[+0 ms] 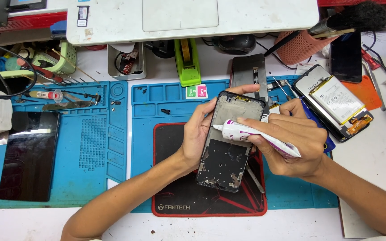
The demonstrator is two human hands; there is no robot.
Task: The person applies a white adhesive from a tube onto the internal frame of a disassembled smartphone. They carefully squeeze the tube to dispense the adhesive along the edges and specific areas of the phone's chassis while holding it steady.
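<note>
My left hand (198, 129) grips the left edge of a black phone frame (226, 156), holding it tilted above a black and red mouse pad (179, 196). My right hand (291, 143) is closed around a white and purple glue tube (260, 136). The tube's white nozzle points left and touches the frame's inner left side, near the top. Inside, the frame is bare dark metal with scuffs and small holes.
Two blue repair mats (94, 143) cover the desk. A black screen panel (30, 156) lies at the left, and an opened phone with its battery showing (336, 100) at the right. Tweezers (255, 178), a green tape dispenser (187, 62), tool trays and a white laptop (188, 18) crowd the back.
</note>
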